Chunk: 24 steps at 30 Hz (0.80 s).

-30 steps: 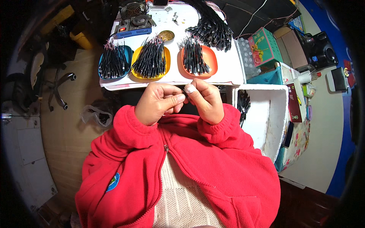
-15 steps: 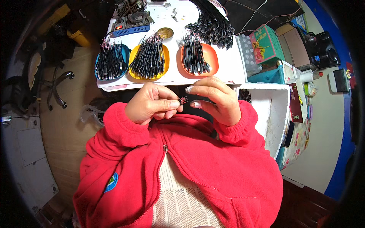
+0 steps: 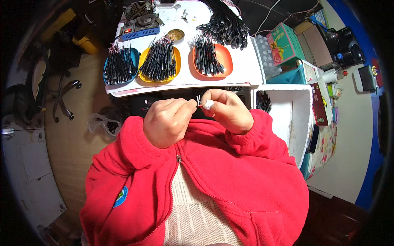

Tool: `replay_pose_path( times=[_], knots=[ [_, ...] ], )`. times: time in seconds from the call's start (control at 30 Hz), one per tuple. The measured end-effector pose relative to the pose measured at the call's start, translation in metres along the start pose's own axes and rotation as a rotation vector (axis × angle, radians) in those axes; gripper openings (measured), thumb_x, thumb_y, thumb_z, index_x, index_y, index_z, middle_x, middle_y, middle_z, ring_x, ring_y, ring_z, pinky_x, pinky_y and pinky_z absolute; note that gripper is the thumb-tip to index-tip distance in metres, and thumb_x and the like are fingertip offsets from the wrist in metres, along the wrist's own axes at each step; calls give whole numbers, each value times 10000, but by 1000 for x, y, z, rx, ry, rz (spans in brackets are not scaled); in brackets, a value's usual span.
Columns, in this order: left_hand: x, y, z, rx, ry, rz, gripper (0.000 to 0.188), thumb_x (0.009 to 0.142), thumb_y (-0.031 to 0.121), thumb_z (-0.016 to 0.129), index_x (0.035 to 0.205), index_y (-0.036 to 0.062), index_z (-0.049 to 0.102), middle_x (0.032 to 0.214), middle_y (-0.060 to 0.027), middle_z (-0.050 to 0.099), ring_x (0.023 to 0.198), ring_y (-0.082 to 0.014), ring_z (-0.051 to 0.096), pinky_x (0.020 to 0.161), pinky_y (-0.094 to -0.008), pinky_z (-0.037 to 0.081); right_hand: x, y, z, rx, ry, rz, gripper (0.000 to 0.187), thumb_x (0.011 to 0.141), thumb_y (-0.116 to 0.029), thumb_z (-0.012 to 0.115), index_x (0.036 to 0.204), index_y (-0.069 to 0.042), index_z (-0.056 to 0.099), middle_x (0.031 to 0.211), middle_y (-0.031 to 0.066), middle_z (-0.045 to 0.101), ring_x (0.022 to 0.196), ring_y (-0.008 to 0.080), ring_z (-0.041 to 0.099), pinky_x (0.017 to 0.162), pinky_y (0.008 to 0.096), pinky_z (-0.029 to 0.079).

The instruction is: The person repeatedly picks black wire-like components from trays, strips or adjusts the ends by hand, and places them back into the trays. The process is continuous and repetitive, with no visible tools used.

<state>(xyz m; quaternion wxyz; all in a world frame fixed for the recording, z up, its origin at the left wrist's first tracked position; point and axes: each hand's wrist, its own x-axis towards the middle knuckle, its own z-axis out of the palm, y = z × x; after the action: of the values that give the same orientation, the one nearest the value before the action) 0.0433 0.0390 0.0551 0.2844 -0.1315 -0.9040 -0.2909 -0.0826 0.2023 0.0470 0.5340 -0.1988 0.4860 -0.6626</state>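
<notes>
Nearest the white table (image 3: 246,69), below its front edge, the left hand (image 3: 166,123) and right hand (image 3: 227,110) both pinch one short cable end (image 3: 200,100). Risk: thin bared strands may slip or splay. Beyond, on the table, the orange tray (image 3: 223,57) holds more cables.

Both hands are meeting below the worktop (image 3: 246,71): the left hand (image 3: 168,123) and right hand (image 3: 227,110) are pinching a small wire end (image 3: 200,100).

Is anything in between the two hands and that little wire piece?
No. The left hand and the right hand pinch the small wire piece directly between their fingertips, with nothing visible in between.
</notes>
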Motion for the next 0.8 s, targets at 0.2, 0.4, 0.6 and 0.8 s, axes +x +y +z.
replay_pose_path(
  times=[0.2, 0.4, 0.6, 0.8],
  knots=[
    [-3, -4, -4, -522, -89, -479, 85, 857, 9, 611, 900, -49, 657, 685, -100, 625, 580, -139, 594, 528, -261, 461, -9, -4, 3, -1049, 271, -693, 208, 773, -40, 733, 947, -17, 620, 844, 86, 601, 762, 182, 574, 711, 310, 471],
    [-2, -9, 0, -871, -104, -691, 74, 867, 12, 620, 886, -46, 662, 678, -76, 628, 579, -97, 572, 539, -231, 455, 0, -8, 5, -1386, 222, -1006, 252, 695, -34, 743, 902, -29, 598, 836, 95, 592, 753, 262, 564, 687, 357, 453],
    [-3, -15, 12, 20, -28, 29, 159, 762, -36, 617, 919, -44, 601, 689, -138, 552, 583, -287, 589, 512, -358, 473, 7, 10, -3, -334, 81, -142, 131, 932, -124, 604, 934, 4, 578, 764, 16, 550, 692, 105, 478, 653, 274, 431],
    [-8, -15, 4, -719, -110, -603, 119, 891, 45, 613, 892, -57, 675, 705, -69, 641, 592, -72, 556, 563, -225, 457, -10, 3, 3, -627, 145, -367, 147, 868, -63, 665, 982, -6, 591, 839, 41, 587, 787, 127, 566, 715, 259, 461]
  ],
)
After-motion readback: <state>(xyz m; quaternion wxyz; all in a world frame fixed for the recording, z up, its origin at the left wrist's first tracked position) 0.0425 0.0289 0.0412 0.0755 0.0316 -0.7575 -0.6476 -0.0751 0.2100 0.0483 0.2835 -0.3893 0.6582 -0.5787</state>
